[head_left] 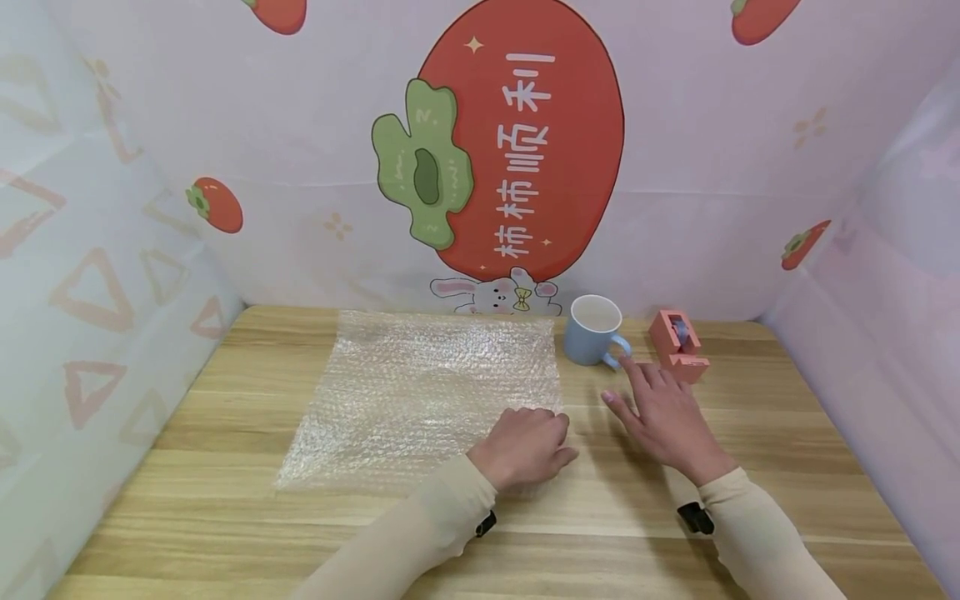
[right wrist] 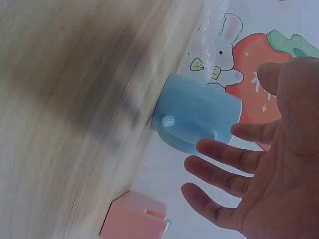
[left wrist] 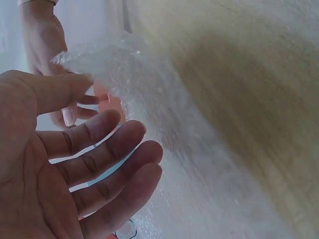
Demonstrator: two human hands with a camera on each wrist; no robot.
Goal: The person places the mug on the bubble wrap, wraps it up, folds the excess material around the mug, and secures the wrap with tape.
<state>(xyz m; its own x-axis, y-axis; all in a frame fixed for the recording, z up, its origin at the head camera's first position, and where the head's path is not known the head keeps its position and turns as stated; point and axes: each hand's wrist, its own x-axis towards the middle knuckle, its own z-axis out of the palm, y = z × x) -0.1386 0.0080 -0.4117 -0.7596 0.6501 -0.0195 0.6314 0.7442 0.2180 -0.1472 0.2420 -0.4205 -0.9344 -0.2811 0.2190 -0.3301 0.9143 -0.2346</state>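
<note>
Blue mug (head_left: 588, 342) stands between wrap (head_left: 427, 387) and tape holder (head_left: 682, 367). Right hand (head_left: 671, 417), fingers spread, is near the mug; left hand (head_left: 521, 450), fingers loosely bent, is over the wrap's edge. Both hold nothing.

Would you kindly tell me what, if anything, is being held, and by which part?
Nothing is held: the left hand is by the bubble wrap, the right hand near the blue mug.
</note>
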